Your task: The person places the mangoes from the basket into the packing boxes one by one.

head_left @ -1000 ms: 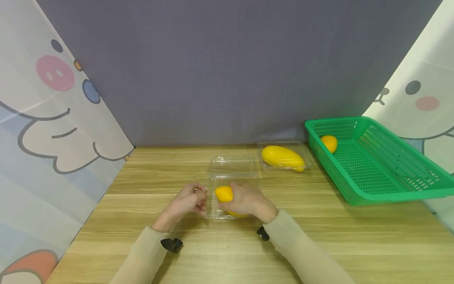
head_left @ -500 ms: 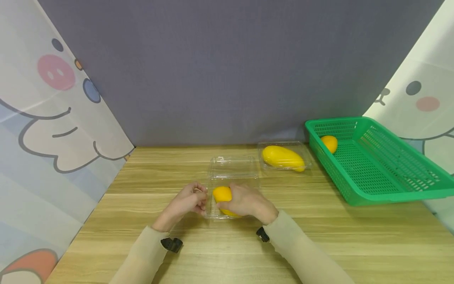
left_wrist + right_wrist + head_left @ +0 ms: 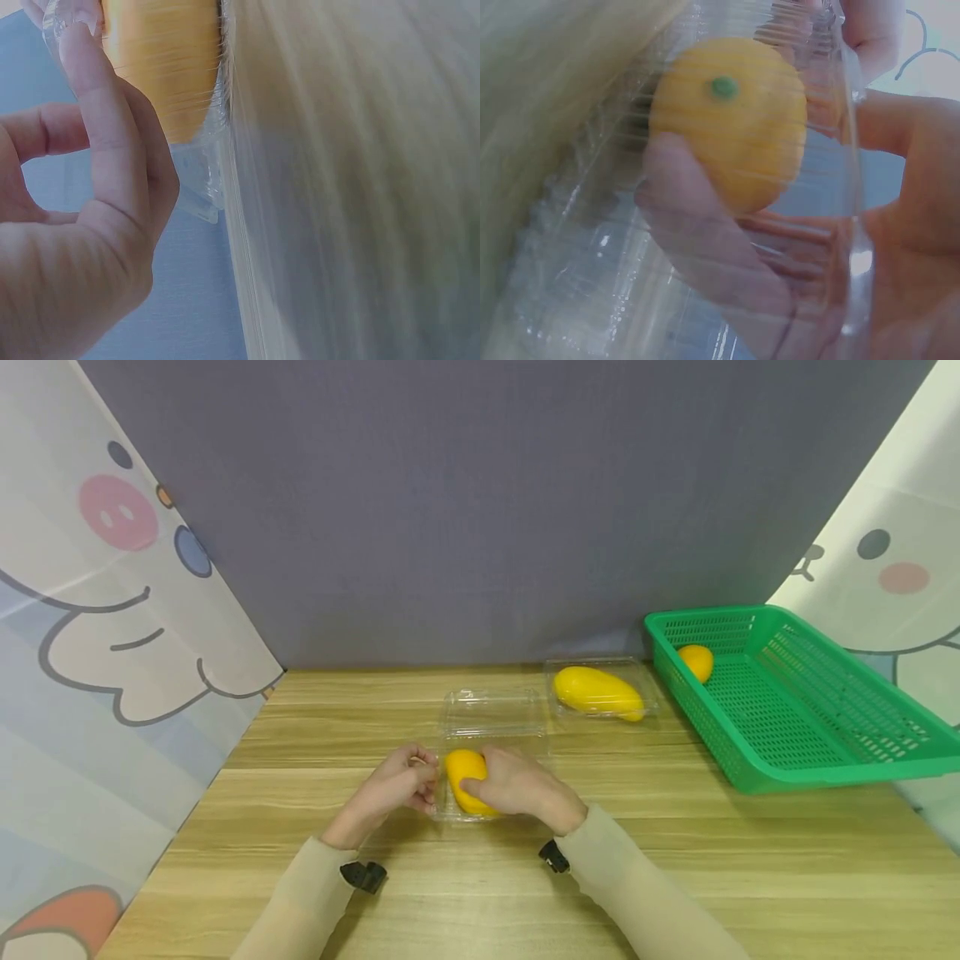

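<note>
In the head view, a yellow-orange mango (image 3: 465, 777) lies inside an opened clear plastic clamshell box (image 3: 495, 710), its lid folded back toward the wall. My right hand (image 3: 517, 785) reaches into the box and grips the mango from its right side, covering part of it. Through the box wall, the right wrist view shows the fruit's end with a green stem spot, the mango (image 3: 735, 127) between curled fingers. With thumb and fingertips my left hand (image 3: 401, 783) pinches the box's left rim. That clear rim (image 3: 54, 30) appears beside the mango (image 3: 161, 67) in the left wrist view.
Behind and to the right, a second clear box (image 3: 648, 681) holds a longer yellow mango (image 3: 598, 692). A green perforated basket (image 3: 720, 727) stands at the right with one orange-yellow fruit (image 3: 696, 663) in it. A grey partition (image 3: 450, 510) borders the wooden table's (image 3: 300, 727) far edge.
The right hand has shifted the mango slightly left within the box and turned it more lengthwise, so more of it shows. My left hand stays in place at the rim.
</note>
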Motion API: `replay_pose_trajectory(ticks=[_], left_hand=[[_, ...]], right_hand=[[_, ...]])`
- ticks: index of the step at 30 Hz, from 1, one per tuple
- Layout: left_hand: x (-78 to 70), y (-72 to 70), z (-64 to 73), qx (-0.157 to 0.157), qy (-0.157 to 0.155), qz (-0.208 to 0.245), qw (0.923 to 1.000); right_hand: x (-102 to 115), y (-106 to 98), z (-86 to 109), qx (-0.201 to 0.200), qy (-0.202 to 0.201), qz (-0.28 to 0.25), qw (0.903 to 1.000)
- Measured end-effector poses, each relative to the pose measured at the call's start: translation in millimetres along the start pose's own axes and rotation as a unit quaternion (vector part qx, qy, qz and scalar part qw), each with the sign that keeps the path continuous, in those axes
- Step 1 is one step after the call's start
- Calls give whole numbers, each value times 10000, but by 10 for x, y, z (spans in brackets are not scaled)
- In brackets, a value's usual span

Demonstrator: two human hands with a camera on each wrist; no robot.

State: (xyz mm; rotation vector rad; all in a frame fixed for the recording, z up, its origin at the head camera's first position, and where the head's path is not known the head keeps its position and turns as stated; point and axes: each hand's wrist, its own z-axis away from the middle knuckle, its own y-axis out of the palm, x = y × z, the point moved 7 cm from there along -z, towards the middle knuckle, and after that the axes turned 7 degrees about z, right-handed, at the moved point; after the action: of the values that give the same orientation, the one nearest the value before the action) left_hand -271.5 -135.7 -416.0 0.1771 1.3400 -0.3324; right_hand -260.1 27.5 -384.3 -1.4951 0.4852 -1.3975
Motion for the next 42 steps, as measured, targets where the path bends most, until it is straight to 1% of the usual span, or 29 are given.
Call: replay_pose_trajectory(ticks=[6, 15, 20, 28, 34, 41, 42], left_hand=[[30, -14, -24, -24, -39, 47, 10000], [-10, -1, -3, 76, 26, 14, 10000], [2, -4, -11, 71, 12, 53, 10000], [37, -11, -40, 73, -33, 116, 9999], [11, 5, -33, 126, 3, 115, 9999], [-7, 0, 2, 155, 32, 116, 9998], [-6, -4, 5, 143, 21, 119, 9998]], right_hand=[[-16, 12, -16, 17, 101, -172, 9998], [-23, 20, -18, -32, 114, -315, 9994], [-14, 19, -15, -41, 141, -290, 9995], [9, 12, -1, -68, 65, -255, 9996], [34, -67, 36, -170, 158, 334, 9992], [109, -219, 76, -397, -27, 1030, 9939], [116, -228, 80, -409, -57, 1059, 9935]])
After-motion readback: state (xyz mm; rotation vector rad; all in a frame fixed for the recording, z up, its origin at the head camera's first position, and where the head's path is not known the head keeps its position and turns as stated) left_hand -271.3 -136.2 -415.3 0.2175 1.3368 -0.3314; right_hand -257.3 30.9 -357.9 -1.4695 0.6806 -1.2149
